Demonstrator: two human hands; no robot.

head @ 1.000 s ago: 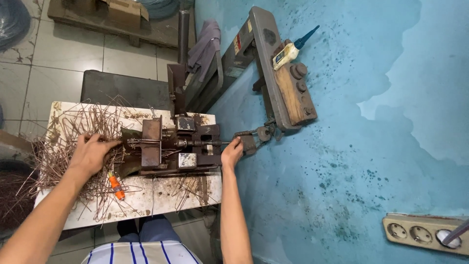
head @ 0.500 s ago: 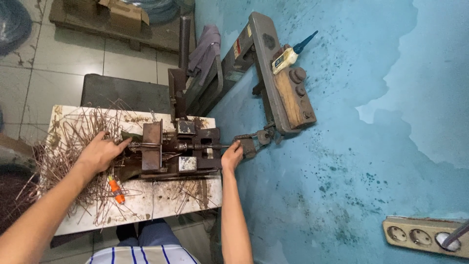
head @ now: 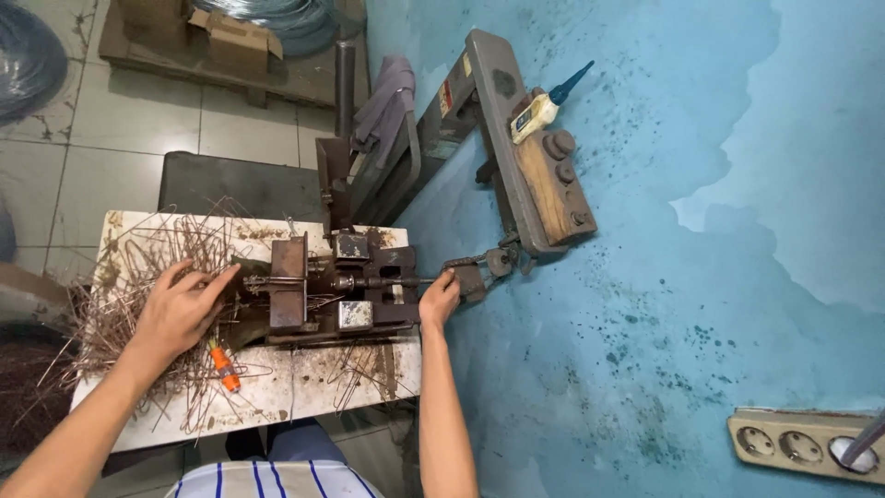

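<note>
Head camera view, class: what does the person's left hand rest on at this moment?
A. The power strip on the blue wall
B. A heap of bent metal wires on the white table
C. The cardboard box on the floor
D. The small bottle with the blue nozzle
B. The left hand lies on the heap of bent wires covering the left part of the white table, beside the rusty bench machine, while the right hand is at the machine's right end.

Left hand [head: 180,309] spread flat; right hand [head: 439,301] curled.
</note>
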